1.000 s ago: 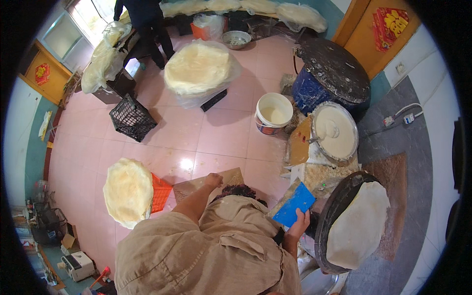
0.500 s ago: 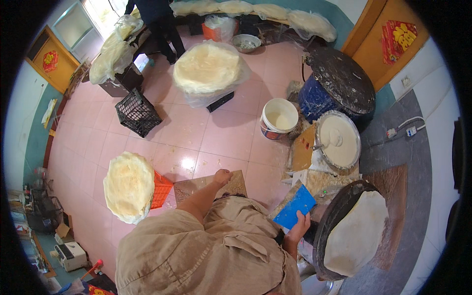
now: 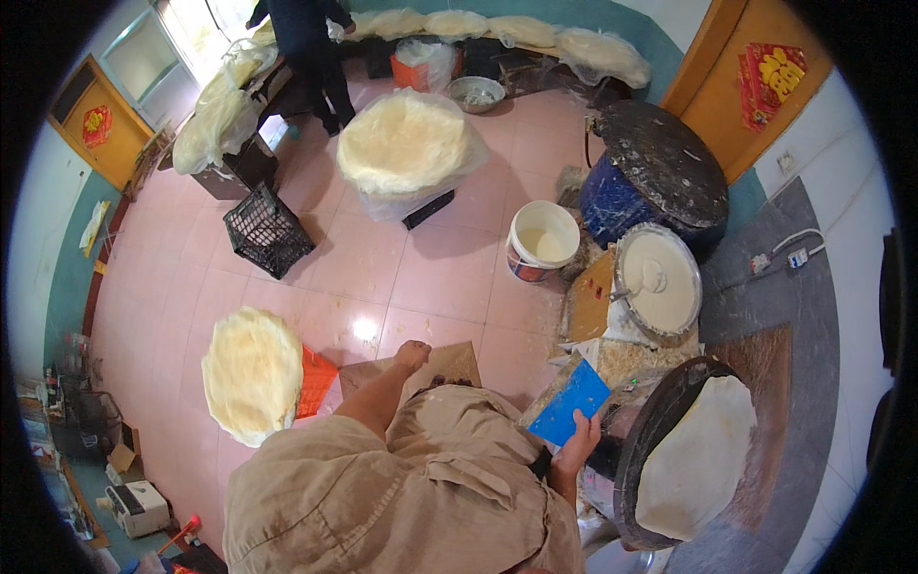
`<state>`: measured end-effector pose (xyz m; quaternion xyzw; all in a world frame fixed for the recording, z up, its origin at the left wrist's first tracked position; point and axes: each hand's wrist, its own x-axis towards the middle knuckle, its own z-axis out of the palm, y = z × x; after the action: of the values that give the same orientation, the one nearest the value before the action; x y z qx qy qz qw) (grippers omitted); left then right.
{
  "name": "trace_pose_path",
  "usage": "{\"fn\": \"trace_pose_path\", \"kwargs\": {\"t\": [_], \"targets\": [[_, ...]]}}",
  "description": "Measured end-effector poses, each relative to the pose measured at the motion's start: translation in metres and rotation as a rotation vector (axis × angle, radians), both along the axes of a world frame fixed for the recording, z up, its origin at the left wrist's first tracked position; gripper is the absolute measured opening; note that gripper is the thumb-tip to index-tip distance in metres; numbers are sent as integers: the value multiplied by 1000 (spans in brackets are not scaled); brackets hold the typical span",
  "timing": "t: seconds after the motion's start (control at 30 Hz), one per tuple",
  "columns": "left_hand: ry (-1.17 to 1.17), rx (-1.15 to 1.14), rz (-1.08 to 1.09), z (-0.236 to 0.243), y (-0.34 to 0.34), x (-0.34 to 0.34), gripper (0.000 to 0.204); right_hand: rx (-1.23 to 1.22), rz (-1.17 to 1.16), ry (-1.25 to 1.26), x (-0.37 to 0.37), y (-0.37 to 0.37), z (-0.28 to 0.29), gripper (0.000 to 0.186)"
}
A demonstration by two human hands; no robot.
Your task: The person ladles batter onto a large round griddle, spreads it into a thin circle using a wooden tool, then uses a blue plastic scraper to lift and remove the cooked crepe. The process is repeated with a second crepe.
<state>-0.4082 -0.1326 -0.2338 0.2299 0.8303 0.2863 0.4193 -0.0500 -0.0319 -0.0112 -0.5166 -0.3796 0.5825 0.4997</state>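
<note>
My right hand (image 3: 579, 438) holds a blue flat scraper (image 3: 564, 407), beside a dark round griddle (image 3: 636, 430) with a pale thin round sheet (image 3: 698, 454) on it. My left hand (image 3: 413, 354), its fingers curled with nothing visible in them, is out past my lap, above a brown board (image 3: 368, 373). Left of it, a stack of cream sheets (image 3: 251, 373) rests on an orange crate (image 3: 316, 383). Beyond the griddle sits a round pan of pale batter (image 3: 660, 297) with a handle in it.
A white bucket (image 3: 541, 239) and a lidded blue barrel (image 3: 622, 196) stand at the right. Farther off are a plastic-wrapped stack (image 3: 406, 143), a black crate (image 3: 268, 234), covered sheets (image 3: 602, 57) along the wall, and a person in dark clothing (image 3: 301, 48) standing at the back.
The view has shifted slightly. The person at the back has changed stance, with a hand now showing out to the side. My two hands are nearly where they were.
</note>
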Motion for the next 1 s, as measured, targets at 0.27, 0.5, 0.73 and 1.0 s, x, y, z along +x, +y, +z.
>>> {"fn": "trace_pose_path", "kwargs": {"t": [0.27,0.5,0.73,1.0], "targets": [[-247,196,-158,-57,20,-18,16,-39,-192,97,9,-5,2,25],[-357,137,-359,-26,52,17,21,5,-442,342,52,-21,15,35],[-148,242,-691,57,135,114,22,-7,-999,111,146,-112,-7,32],[-264,811,-1083,172,163,288,43,25,-1265,-51,241,-150,-50,28]]}}
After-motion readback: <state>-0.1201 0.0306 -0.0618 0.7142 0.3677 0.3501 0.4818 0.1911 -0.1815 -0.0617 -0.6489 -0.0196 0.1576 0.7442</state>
